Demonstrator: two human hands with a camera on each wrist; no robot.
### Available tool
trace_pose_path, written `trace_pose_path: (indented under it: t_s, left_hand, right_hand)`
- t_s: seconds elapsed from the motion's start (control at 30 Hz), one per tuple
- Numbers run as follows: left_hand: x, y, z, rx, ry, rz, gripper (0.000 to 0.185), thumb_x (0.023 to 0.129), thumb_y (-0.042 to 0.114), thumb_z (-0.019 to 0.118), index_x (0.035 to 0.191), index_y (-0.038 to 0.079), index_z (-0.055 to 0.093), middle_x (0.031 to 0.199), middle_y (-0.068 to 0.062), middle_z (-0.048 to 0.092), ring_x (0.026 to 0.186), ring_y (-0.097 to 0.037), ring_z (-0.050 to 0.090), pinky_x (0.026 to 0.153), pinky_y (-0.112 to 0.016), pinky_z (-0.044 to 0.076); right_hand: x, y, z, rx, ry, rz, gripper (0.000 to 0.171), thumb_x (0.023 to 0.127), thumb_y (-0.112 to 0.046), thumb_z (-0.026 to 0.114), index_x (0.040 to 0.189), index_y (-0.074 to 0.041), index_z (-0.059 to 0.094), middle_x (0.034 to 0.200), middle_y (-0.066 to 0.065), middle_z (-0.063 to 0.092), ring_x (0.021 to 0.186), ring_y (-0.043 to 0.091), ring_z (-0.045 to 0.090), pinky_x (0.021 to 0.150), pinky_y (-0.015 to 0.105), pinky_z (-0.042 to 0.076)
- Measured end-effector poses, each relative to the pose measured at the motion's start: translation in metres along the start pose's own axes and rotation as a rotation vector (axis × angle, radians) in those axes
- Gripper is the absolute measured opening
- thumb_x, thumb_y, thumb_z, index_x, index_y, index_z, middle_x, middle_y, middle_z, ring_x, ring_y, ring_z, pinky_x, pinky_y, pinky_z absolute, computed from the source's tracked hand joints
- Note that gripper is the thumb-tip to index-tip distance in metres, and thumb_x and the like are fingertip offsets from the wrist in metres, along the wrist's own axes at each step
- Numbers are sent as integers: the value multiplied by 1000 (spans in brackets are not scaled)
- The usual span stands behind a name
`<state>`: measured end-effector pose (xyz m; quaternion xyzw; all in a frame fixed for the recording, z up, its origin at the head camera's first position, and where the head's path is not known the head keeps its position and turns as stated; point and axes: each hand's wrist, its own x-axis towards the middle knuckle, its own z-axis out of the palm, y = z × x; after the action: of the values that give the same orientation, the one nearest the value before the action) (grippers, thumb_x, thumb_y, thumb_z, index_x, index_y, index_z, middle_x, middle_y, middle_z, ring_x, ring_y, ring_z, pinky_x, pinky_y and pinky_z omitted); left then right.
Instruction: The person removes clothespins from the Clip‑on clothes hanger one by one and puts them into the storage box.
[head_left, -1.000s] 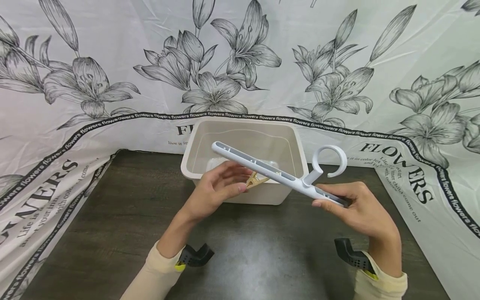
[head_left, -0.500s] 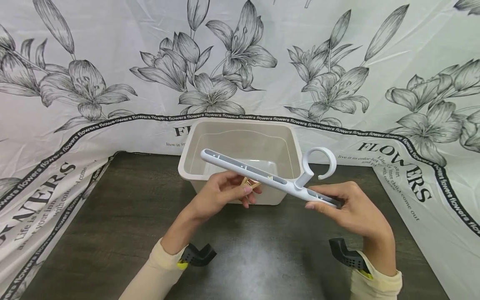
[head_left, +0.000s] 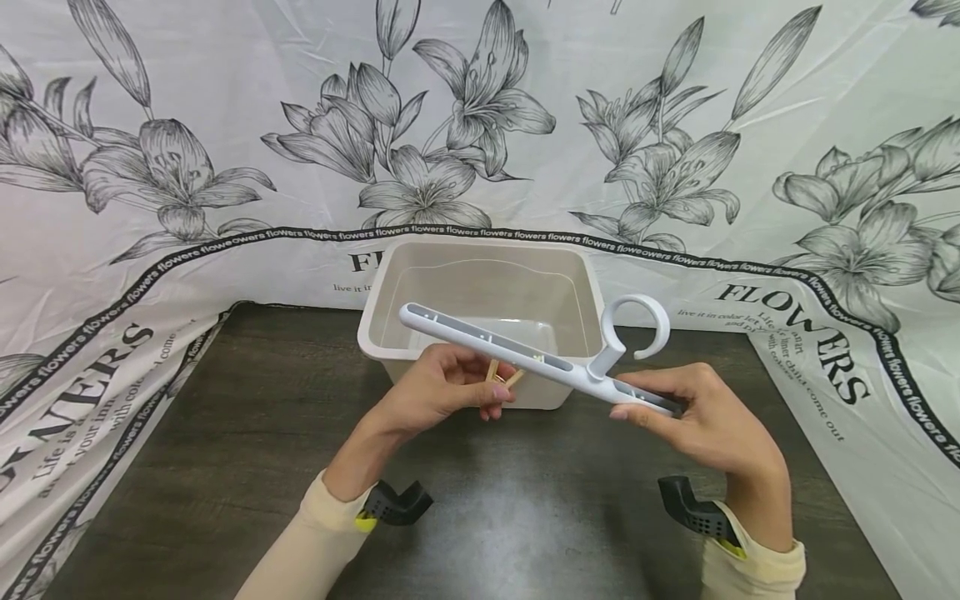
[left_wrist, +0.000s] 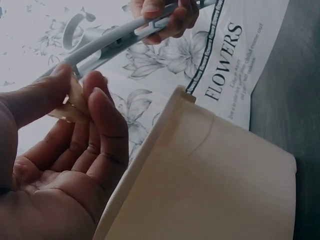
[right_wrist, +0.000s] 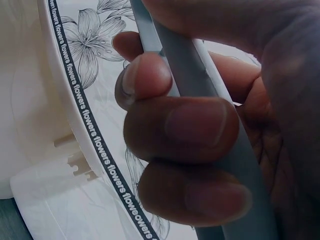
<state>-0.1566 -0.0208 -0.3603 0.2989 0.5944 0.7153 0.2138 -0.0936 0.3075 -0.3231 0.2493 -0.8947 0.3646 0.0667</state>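
Two hands busy, right hand (head_left: 712,425) gripping hanger (head_left: 525,350), left hand (head_left: 442,392) pinching clothespin (head_left: 501,377) beneath

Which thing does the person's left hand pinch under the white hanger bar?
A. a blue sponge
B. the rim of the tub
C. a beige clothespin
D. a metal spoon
C: the left hand pinches a beige clothespin just below the white hanger bar, which the right hand grips at its other end.
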Motion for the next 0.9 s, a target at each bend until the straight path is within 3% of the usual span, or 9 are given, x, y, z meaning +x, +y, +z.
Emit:
trace_pose_path:
  t_s: [0.17,0.4,0.7,0.9]
  left_hand:
    - [-2,-1,4,59,29,50,24,93,2,74,113,-10,68,88,-11,70,74,-17,68,69,-30,58]
    - [-1,-3,14,143,146,124,17,92,-2,73,107,-8,69,88,-15,68,73,-15,66,68,-26,56]
    - [-1,-9,25,148,267,188,23,88,-7,74,109,-11,68,91,-26,68,77,-11,70,73,-29,61]
    - [0,-12,27,193,315,228,23,86,-8,76,108,-9,69,90,-26,69,76,-11,70,73,-28,60]
  right_hand:
    - [0,1,0,5,-7,2,33,83,-11,85,114,-21,79,66,-16,53,57,-3,44,47,19,38]
    - [0,2,0,8,-10,18,37,83,-11,85,116,-24,78,66,-18,51,56,-2,42,46,20,38]
    - [-1,3,-2,6,1,22,38,83,-10,86,118,-23,78,64,-19,50,53,-4,40,45,19,37]
    - [0,3,-2,-5,7,28,38,82,-12,86,117,-24,78,63,-19,48,54,-3,40,46,19,37]
